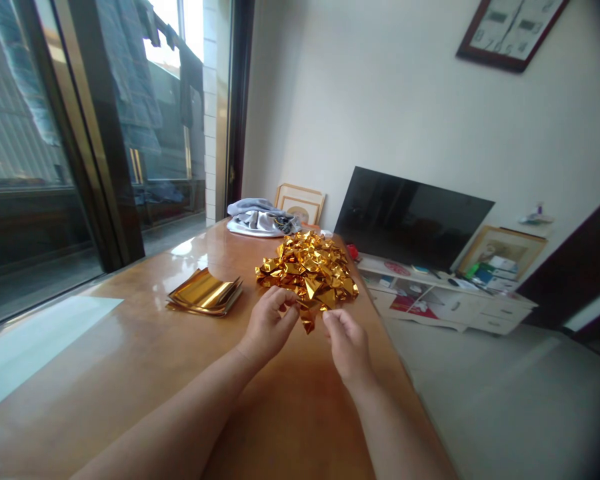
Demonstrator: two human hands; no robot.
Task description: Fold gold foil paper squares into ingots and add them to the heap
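My left hand (pixel 273 321) is closed, its thumb and fingers pinching one side of a small folded piece of gold foil paper (pixel 307 321). From the other side, the thumb and forefinger of my right hand (pixel 347 340) pinch toward the same piece. Just beyond my hands lies a heap of folded gold foil pieces (pixel 313 263), shiny and pointed. To the left of my left hand rests a stack of flat gold foil sheets (pixel 204 293), with curled edges.
The wooden table (pixel 150 373) has its right edge beside my right forearm. A pale sheet (pixel 45 347) lies at the left, and folded cloth (pixel 260 219) at the far end. A television (pixel 410 217) stands on a white cabinet (pixel 450 303) beyond.
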